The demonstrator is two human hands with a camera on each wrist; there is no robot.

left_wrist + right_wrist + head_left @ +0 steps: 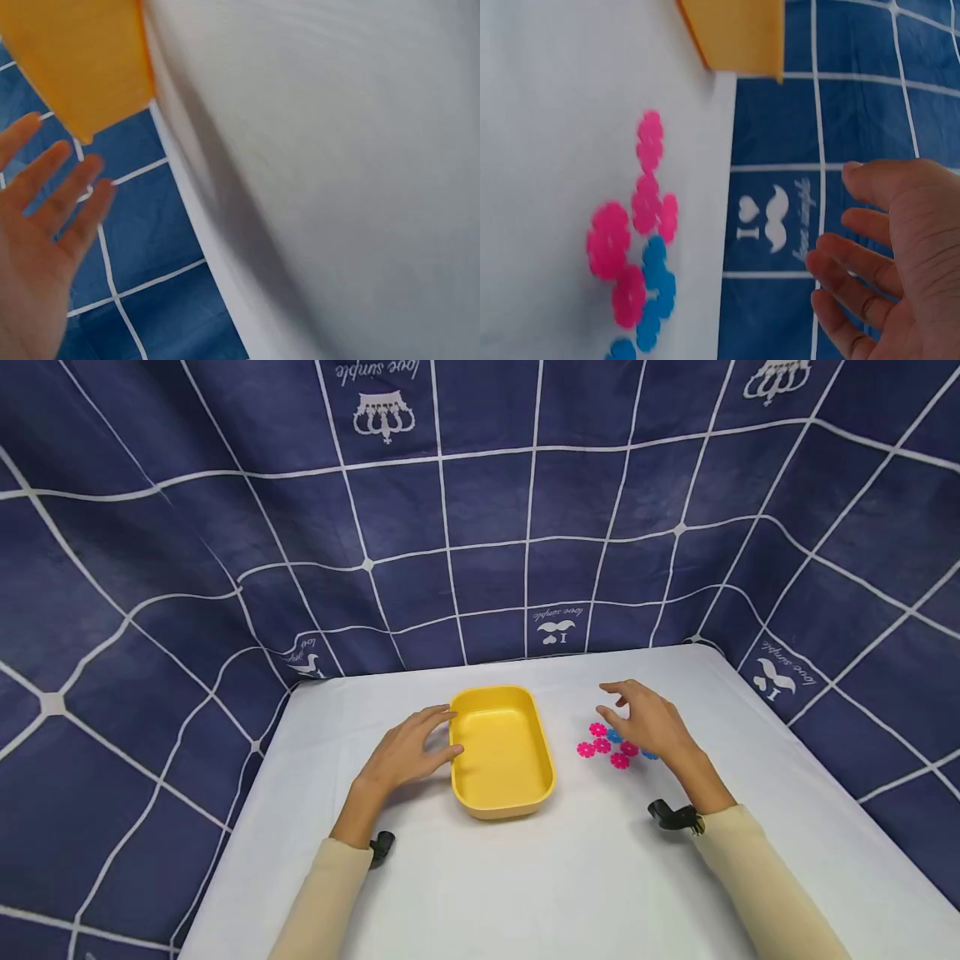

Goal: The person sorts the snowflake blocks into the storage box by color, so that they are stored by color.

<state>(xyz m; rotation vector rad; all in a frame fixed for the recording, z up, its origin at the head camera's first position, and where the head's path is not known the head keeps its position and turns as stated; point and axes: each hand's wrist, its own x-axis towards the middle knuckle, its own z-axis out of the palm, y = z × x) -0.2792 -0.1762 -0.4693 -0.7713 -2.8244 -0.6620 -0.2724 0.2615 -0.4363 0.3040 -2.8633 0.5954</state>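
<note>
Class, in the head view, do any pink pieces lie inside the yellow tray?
No, the pink pieces lie on the white tabletop, right of the yellow tray.

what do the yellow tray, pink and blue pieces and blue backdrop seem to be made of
Yellow tray: probably slightly glossy plastic, given its even colour and rounded corners. Pink and blue pieces: perhaps plastic, uniformly bright; finish unclear. Blue backdrop: likely matte fabric, hanging in soft folds.

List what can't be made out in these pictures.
Count of discs: partly covered by the right hand, head view; one blue disc cut off by the bottom edge, right wrist view.
Whole tray: cut off by the top edge, both wrist views.
Whole left hand: cut off by the left edge, left wrist view.
</note>
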